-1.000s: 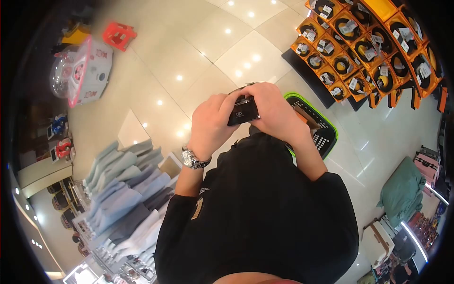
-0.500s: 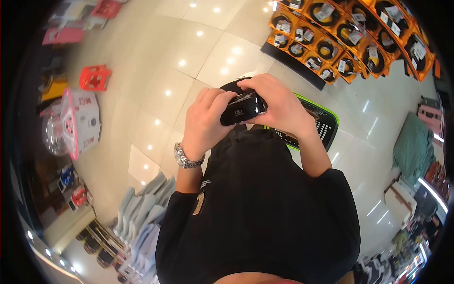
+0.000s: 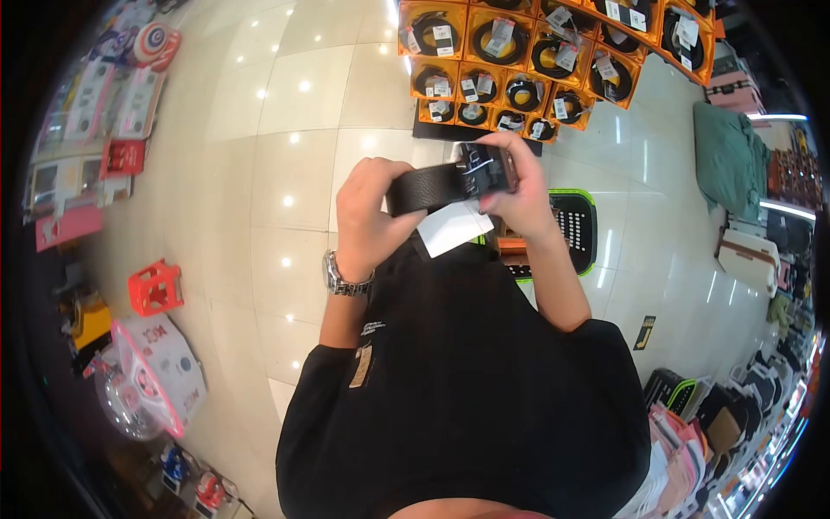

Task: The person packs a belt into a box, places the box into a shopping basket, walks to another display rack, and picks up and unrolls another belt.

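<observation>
A coiled black leather belt [image 3: 426,190] is held between my two hands in front of my chest. My left hand [image 3: 367,208], with a metal watch on its wrist, grips the coil's left side, thumb below and fingers above. My right hand [image 3: 524,190] is closed on the dark buckle [image 3: 487,170] at the coil's right end; its inner side with metal parts faces me. Below the coil hangs a white tag [image 3: 455,230]. The belt's grained outer surface shows between the hands.
Ahead stands an orange rack [image 3: 510,65] with coiled, tagged belts in its compartments. A black shopping basket with a green rim [image 3: 571,192] is on the floor beyond my right forearm. To the left are a red stool [image 3: 156,288] and a pink-and-white box [image 3: 164,368].
The belt has been turned in my hands: the glossy black face seen before is gone, and the buckle's inner side and the white tag now show. The rack has shifted left in view.
</observation>
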Available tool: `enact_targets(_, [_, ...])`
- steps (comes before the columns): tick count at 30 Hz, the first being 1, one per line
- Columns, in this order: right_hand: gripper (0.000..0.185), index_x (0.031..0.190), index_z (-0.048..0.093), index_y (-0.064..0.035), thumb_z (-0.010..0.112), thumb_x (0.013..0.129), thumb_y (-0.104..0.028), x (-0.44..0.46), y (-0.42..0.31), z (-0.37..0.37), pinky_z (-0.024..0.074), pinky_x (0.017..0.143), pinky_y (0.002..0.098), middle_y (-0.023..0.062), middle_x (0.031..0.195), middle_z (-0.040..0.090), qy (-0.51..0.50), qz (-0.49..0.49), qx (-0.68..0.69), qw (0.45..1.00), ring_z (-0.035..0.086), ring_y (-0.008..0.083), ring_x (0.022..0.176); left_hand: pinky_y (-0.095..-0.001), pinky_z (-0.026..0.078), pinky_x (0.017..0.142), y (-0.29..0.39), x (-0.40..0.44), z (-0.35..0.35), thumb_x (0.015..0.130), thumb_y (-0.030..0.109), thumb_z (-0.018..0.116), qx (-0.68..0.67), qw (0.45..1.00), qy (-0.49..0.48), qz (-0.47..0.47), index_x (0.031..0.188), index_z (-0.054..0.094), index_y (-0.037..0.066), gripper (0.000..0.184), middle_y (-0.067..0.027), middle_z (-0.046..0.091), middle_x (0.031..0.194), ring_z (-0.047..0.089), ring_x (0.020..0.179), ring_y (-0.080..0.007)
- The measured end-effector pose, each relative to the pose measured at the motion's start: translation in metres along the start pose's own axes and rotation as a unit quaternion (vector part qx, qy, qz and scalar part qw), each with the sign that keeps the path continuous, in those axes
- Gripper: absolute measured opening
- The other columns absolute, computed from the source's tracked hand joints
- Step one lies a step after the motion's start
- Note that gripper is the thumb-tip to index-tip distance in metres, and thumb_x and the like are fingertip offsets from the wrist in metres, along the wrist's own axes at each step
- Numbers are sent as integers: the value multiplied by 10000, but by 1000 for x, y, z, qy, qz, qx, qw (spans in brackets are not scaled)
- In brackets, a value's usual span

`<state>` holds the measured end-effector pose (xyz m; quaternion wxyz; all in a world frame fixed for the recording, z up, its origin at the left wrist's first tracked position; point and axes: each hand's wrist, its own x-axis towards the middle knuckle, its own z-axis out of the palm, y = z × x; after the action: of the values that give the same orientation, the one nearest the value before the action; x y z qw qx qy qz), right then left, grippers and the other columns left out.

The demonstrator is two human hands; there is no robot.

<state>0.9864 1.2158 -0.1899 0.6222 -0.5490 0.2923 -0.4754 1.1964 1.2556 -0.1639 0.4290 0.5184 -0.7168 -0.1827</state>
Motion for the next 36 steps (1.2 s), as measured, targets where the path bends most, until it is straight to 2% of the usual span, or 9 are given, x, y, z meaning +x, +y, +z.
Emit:
enact_targets(4, [694, 1142, 472, -61, 766, 707, -515, 36, 12, 4, 462, 903, 395, 75, 987, 576, 94, -115, 114, 982, 575, 203, 953, -300, 473, 676, -53, 16, -12, 562, -35, 687, -89, 990, 86, -60, 934, 584, 17, 390, -93, 596, 816, 573, 722, -211])
enact_targets(6, [620, 1069, 488, -115, 712, 719, -575, 50, 10, 2, 455, 890, 434, 33, 913, 539, 89, -142, 215, 962, 549, 196, 895, -265, 469, 706, -72, 24, -20, 720, -33, 623, -215, 960, 111, -144, 988, 556, -11, 277, -61, 608, 847, 568, 762, -130])
enact_targets(8, [601, 1043, 497, -159, 695, 703, -614, 62, 2, 1, 407, 814, 352, -34, 826, 443, 79, -144, 273, 948, 457, 131, 796, -247, 461, 753, -83, 39, -24, 848, -33, 536, -305, 925, 152, -167, 1024, 537, -26, 176, -64, 627, 881, 576, 788, -106])
enact_targets(11, [580, 1019, 513, -191, 691, 689, -633, 74, 1, -2, 319, 724, 278, -77, 766, 355, 73, -167, 358, 916, 351, 82, 703, -307, 449, 836, -125, 52, -21, 887, 78, 523, -505, 808, 217, -211, 1011, 555, 21, 140, -91, 636, 874, 581, 891, -163])
enact_targets(13, [572, 995, 502, -191, 730, 679, -610, 77, 3, -11, 300, 719, 263, -89, 758, 378, 60, -188, 367, 909, 346, 71, 700, -365, 430, 872, -142, 65, -21, 887, 112, 490, -535, 783, 220, -227, 979, 554, 40, 133, -89, 611, 887, 553, 914, -204])
enact_targets(15, [550, 971, 494, -186, 742, 695, -591, 78, -2, -11, 298, 711, 259, -88, 756, 395, 107, -217, 371, 897, 351, 72, 689, -369, 429, 832, -158, 77, -17, 887, 147, 484, -617, 646, 292, -341, 978, 546, 45, 151, -81, 604, 898, 551, 886, -212])
enact_targets(19, [548, 1002, 517, -191, 705, 718, -621, 63, -7, -36, 297, 705, 255, -80, 768, 389, 109, -251, 360, 892, 354, 80, 703, -373, 420, 800, -196, 85, -6, 878, 156, 509, -706, 587, 219, -330, 928, 557, 60, 119, -69, 606, 891, 545, 857, -199])
enact_targets(27, [546, 900, 515, -123, 835, 634, -476, -7, -41, -87, 321, 669, 257, -55, 708, 427, 282, -329, 362, 826, 394, 94, 653, -365, 406, 864, -220, 107, 9, 914, 131, 512, -733, 556, 153, -360, 923, 521, 98, 36, 8, 521, 759, 517, 797, -154])
enact_targets(36, [525, 876, 506, -101, 794, 659, -482, -64, -53, -156, 327, 636, 270, -37, 686, 428, 314, -396, 380, 775, 393, 111, 639, -319, 425, 762, -219, 129, 8, 904, 66, 540, -766, 532, 157, -325, 874, 489, 62, 60, -16, 450, 710, 461, 692, -155])
